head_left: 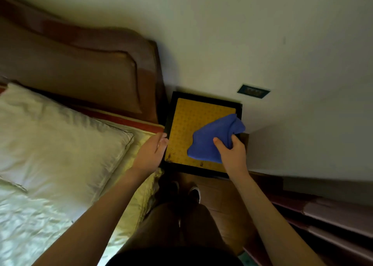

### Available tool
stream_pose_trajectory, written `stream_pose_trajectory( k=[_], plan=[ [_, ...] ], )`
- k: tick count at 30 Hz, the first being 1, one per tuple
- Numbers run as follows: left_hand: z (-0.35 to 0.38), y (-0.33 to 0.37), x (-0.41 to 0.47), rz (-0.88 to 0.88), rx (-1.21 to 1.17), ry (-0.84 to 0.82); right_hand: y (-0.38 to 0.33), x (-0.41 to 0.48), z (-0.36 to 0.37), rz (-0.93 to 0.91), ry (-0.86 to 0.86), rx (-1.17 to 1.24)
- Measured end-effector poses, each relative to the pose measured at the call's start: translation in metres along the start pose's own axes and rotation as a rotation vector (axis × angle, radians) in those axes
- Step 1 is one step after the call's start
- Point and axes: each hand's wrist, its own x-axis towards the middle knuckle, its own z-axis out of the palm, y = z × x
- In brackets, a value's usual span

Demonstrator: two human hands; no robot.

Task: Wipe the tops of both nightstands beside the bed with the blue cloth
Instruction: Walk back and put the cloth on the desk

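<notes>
On the left we see one white satin pillow (58,136) on the bed, with one padded brown headboard (80,74) behind it. Our left hand (150,154) rests with fingers loosely extended along the near-left black edge of the square, black-framed nightstand with the patterned yellow top (187,124); it seems to steady the frame rather than grip it, though the dim light leaves this unsure. Only one nightstand shows here, so we judge the second is not yet in reach. The soft, crumpled blue cloth (212,138), one in all, lies on the right half of that top. It looks light, limp and easy to bunch, best pinched at a gathered fold. Our right hand (232,150) does so, thumb and fingers closed on its right side.
</notes>
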Motion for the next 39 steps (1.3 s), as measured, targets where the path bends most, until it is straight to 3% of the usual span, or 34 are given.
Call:
stream_pose_trajectory(
  k=[4, 8, 12, 18, 27, 33, 39],
  plan=[
    [-0.044, 0.050, -0.055, 0.101, 0.048, 0.063, -0.044, -0.053, -0.023, -0.076, -0.019, -0.044],
    [-0.071, 0.045, -0.108, 0.085, 0.152, 0.065, -0.053, -0.091, -0.034, -0.095, -0.047, -0.102],
    [-0.079, -0.001, -0.153, -0.153, 0.072, 0.143, -0.045, -0.098, -0.034, -0.075, -0.085, -0.199],
    [-0.049, -0.025, -0.228, -0.457, -0.270, 0.487, -0.061, -0.076, -0.011, -0.141, -0.229, -0.307],
    [0.042, 0.013, -0.337, -0.740, -0.540, 1.026, -0.070, -0.094, 0.049, -0.303, -0.929, -0.636],
    [0.181, 0.039, -0.451, -1.114, -0.743, 1.267, -0.031, -0.178, 0.080, -0.284, -1.388, -0.800],
    [0.297, 0.087, -0.540, -1.407, -1.007, 1.637, 0.026, -0.295, 0.104, -0.442, -1.789, -1.021]
  ],
)
